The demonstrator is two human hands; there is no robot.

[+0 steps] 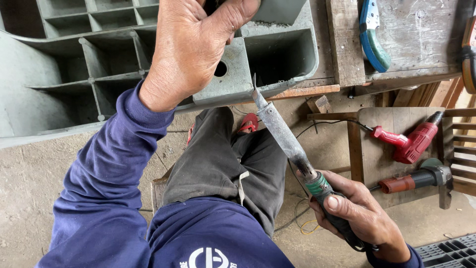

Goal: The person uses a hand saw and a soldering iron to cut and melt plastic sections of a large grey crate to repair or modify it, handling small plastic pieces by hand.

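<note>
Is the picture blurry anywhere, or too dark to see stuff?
Head view: even daylight, no glare, nothing blurred. The left hand and the soldering iron in the right hand look sharp; only the grey plastic part's deep pockets are shadowed.

Left hand fingertips beyond top edge

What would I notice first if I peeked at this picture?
Probably the long soldering iron in the middle, held by the right hand, its tip touching the edge of a big grey plastic part. The left hand presses on that part from above. Two red power tools lie on a wooden board at the right.
</note>
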